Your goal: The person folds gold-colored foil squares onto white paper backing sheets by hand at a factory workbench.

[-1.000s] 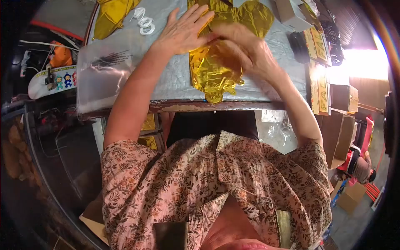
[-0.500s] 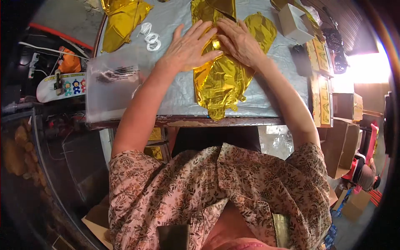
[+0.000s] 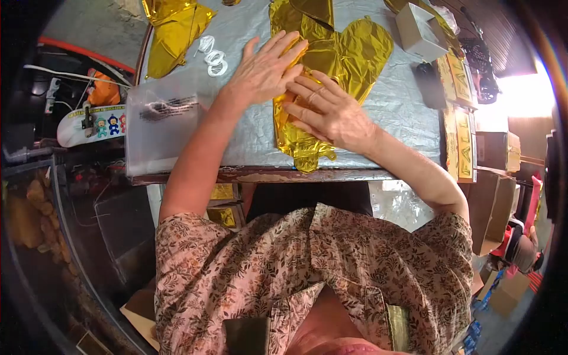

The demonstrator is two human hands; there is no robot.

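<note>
A gold foil balloon [image 3: 364,53], flat and creased, lies on the covered table in front of me. My left hand [image 3: 263,71] rests on its left part with the fingers stretched out and the thumb apart. Lower and to the right, my right hand [image 3: 328,112] lies flat across the foil, fingers extended toward the left. The fingertips of my right hand come close to my left hand. Part of the foil under both hands is hidden, and its lower end reaches near the table's front edge.
More gold foil [image 3: 174,41] lies at the back left, beside coiled white ribbon [image 3: 213,56]. A clear plastic bag [image 3: 163,130] covers the left front corner. At the right stand a white open box [image 3: 421,32] and lettered boxes [image 3: 464,142]. Another person [image 3: 520,248] is far right.
My right hand has slid down the foil toward the table's front edge, uncovering the upper right part. My left hand has stayed almost in place.
</note>
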